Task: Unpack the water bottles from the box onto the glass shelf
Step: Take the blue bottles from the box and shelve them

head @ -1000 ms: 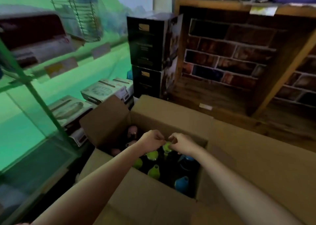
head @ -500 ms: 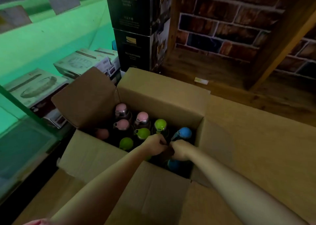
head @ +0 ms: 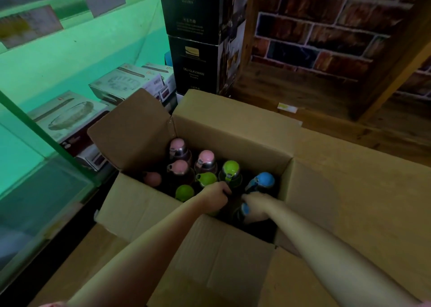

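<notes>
In the head view, an open cardboard box (head: 233, 129) fills the middle of the frame, with its flaps folded outward, and it holds water bottles standing upright with their caps up. Four pink-capped bottles (head: 206, 155) stand in the upper left part of the box, three green-capped bottles (head: 231, 168) are in the middle, and one blue-capped bottle (head: 264, 181) stands at the right side near the box wall. Both forearms come in from the lower edge of the frame and reach down into the box. The left hand (head: 215, 196) is in the centre of the box, just below the green caps; its fingers are curled downward into the dark space between the bottles, but what they hold I cannot tell, because the thing under them is hidden. The right hand (head: 258, 205) is just beside it, below the blue-capped bottle, and its fingers are curled around the top of a second bottle with blue cap (head: 245, 209), of which only a small blue part shows at the left of the hand. At the left of the frame is the glass shelf (head: 46, 190), greenish, with white product boxes (head: 126, 83) behind the glass. In the upper middle two black glassware boxes (head: 196, 38) are stacked, and a brick wall (head: 314, 27) fills the upper right.
</notes>
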